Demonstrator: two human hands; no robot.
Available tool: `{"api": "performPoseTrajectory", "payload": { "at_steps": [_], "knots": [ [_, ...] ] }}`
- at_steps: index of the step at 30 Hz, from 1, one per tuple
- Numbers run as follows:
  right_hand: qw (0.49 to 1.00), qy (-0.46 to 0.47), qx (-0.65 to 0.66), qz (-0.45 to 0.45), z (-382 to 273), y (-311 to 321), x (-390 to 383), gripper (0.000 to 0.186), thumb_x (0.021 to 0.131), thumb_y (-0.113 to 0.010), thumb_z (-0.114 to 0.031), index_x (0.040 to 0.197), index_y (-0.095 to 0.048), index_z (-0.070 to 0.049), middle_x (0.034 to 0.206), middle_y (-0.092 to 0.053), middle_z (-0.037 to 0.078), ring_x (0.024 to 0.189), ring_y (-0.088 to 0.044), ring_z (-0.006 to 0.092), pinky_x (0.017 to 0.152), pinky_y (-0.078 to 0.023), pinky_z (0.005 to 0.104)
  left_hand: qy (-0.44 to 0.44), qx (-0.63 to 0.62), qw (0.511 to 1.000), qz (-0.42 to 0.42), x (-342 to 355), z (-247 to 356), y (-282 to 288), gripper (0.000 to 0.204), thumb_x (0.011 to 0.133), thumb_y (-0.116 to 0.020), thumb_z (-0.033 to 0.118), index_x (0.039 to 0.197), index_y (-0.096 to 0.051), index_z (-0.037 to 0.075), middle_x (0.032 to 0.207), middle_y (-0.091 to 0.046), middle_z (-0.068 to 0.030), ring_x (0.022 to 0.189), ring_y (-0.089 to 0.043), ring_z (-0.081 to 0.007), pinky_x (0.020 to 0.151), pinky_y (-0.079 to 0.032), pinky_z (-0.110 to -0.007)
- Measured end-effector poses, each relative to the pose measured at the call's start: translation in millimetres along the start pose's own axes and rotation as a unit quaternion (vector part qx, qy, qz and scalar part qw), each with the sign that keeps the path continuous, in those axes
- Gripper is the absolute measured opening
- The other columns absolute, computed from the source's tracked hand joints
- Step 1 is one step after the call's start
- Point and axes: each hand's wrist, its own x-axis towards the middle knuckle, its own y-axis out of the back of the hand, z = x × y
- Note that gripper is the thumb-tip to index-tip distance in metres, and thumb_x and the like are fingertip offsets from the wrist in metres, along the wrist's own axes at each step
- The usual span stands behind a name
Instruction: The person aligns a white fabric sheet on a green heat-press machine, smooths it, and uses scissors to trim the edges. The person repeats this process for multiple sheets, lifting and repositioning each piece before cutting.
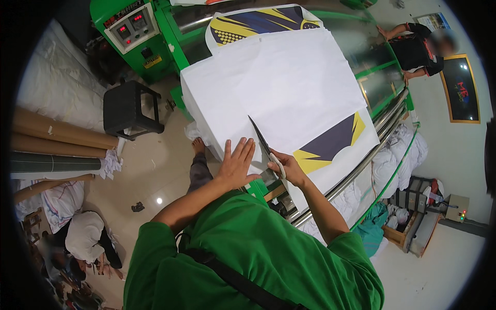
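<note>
A large white sheet [279, 77] lies over the green machine in front of me. My left hand [238, 164] rests flat on its near edge, fingers stretched out. Gripped in my right hand [292, 168] is a pair of scissors [262, 140] with dark blades and a pale wrapped handle. The blades point away and to the left over the white sheet. I cannot tell whether they touch it. Right of the scissors, a navy and yellow printed piece [330, 139] shows on white sheeting. Another navy and yellow print [263, 23] sticks out beyond the far edge.
A green control box [135, 26] with red displays stands at far left, near a black stool [132, 109]. Metal rollers [351, 168] run along the machine's right side. One person [413, 49] stands at the far right; another [85, 235] crouches at lower left. Long rolls [57, 132] lie at left.
</note>
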Motion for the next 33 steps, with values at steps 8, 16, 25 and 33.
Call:
{"api": "performPoseTrajectory", "payload": {
  "at_steps": [8,16,25,33],
  "knots": [
    [1.0,0.0,0.001,0.009,-19.5,-5.1,21.8,0.08,0.095,-0.081,-0.04,0.158,-0.048,-0.004,0.091,-0.062,-0.001,0.077,-0.054,0.0075,0.066,-0.045,0.0258,0.0,0.014,1.0,-0.007,0.1,-0.3,1.6,0.108,0.092,-0.052,0.077,0.162,-0.034,-0.003,0.171,-0.029,-0.0185,0.16,-0.02,-0.0359,0.124,-0.009,-0.071],
    [0.998,0.032,0.051,0.01,-44.1,-12.0,45.0,0.08,0.094,-0.082,-0.042,0.157,-0.05,-0.004,0.073,-0.05,-0.005,0.061,-0.045,0.0069,0.054,-0.037,0.0251,-0.003,-0.014,1.0,0.011,-0.9,-1.6,-2.4,0.107,0.092,-0.05,0.078,0.16,-0.036,-0.004,0.169,-0.031,-0.0196,0.159,-0.022,-0.0368,0.123,-0.008,-0.072],
    [0.996,0.046,0.074,-0.002,-74.2,-18.1,77.1,0.08,0.094,-0.082,-0.037,0.154,-0.05,0.005,0.075,-0.05,-0.004,0.062,-0.046,0.006,0.052,-0.036,0.0262,-0.003,-0.095,0.993,-0.063,3.9,-8.3,3.8,0.112,0.09,-0.061,0.073,0.163,-0.026,-0.004,0.172,-0.023,-0.0196,0.162,-0.011,-0.0363,0.122,-0.002,-0.075],
    [0.998,0.026,0.05,-0.007,-104.5,-24.2,104.4,0.078,0.094,-0.082,-0.036,0.153,-0.051,0.004,0.077,-0.053,-0.004,0.063,-0.047,0.0065,0.054,-0.039,0.0256,0.005,-0.209,0.952,-0.223,24.6,-20.7,35.1,0.116,0.086,-0.079,0.054,0.165,-0.016,-0.004,0.174,-0.012,-0.0212,0.162,-0.005,-0.0413,0.121,-0.004,-0.078]
  ]
}}
